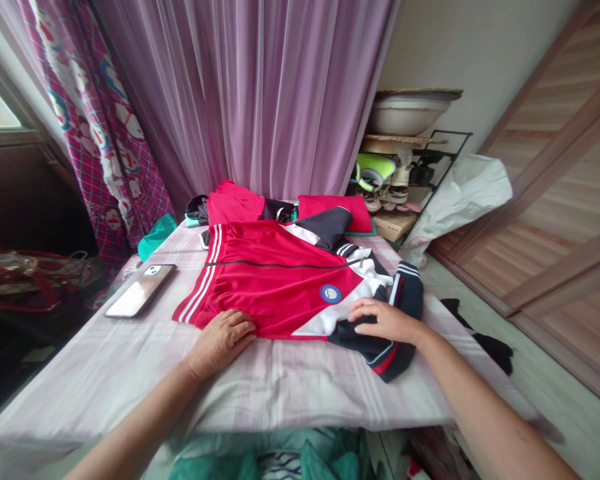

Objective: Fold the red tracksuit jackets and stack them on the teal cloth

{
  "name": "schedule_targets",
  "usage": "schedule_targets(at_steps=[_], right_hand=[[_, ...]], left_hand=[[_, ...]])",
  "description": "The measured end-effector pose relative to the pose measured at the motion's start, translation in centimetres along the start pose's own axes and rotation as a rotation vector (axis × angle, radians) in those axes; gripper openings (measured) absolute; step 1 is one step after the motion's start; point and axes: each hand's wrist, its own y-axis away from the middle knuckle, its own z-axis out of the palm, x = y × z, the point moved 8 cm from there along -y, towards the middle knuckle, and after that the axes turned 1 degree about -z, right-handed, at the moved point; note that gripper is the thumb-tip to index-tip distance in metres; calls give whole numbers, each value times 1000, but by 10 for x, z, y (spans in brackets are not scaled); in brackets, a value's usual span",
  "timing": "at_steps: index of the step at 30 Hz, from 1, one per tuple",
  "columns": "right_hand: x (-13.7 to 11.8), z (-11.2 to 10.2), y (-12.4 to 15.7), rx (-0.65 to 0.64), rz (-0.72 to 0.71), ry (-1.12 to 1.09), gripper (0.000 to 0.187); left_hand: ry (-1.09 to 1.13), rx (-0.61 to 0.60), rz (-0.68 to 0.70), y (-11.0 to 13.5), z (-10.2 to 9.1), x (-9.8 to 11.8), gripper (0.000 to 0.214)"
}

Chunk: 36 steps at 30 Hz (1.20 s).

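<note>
A red, white and dark navy zip-up track jacket lies on the table, its striped hem to the left and its collar end to the right. A dark zip runs along it, and a round blue-and-white badge sits on the chest. My left hand rests flat on the near red edge, close to the hem. Over the near dark sleeve, which is folded back, lies my right hand with its fingers stretched apart. Neither hand visibly grips the cloth.
A phone lies face down at the left of the checked tablecloth. Red clothes and a folded red garment line the far edge before a purple curtain. A shoe rack and white bag stand right.
</note>
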Motion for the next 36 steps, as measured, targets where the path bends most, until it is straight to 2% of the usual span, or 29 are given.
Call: schedule_targets(at_steps=[3, 5, 7, 10, 13, 15, 17, 19, 21, 24, 26, 29, 33, 36], right_hand=[[1, 4, 5, 9, 13, 79, 27], [-1, 2, 8, 58, 3, 111, 20], [-3, -3, 13, 102, 6, 95, 22], [3, -13, 23, 96, 102, 84, 29], [9, -15, 30, 8, 189, 146, 30], [10, -7, 30, -123, 200, 171, 32], [13, 2, 28, -258, 235, 186, 46], [20, 0, 24, -286, 316, 218, 55], [31, -14, 20, -230, 443, 297, 55], [50, -38, 19, -138, 643, 484, 44], [58, -50, 18, -69, 720, 576, 43], [64, -52, 14, 1, 726, 555, 45], [72, -55, 14, 87, 701, 559, 27], [80, -65, 21, 140, 751, 637, 25]], left_hand=[[-7, -2, -1, -1, -1, 1, 29], [0, -3, -6, -1, -1, 1, 30], [9, 3, -11, -1, -2, 1, 30], [4, 12, -2, -2, -3, 4, 29], [-6, 13, 23, -4, -1, 11, 30], [-9, 4, 29, -6, 1, 15, 31], [-3, -10, 16, -8, 3, 16, 31], [9, -19, -8, -8, 4, 15, 31], [25, -32, -23, -7, 3, 13, 32], [75, -75, -39, -5, 2, 11, 31], [121, -94, -62, -4, -1, 9, 31], [149, -66, -122, -2, -8, -4, 31], [42, 36, -244, 6, -19, -37, 36], [-11, 61, -321, 14, -22, -57, 41]])
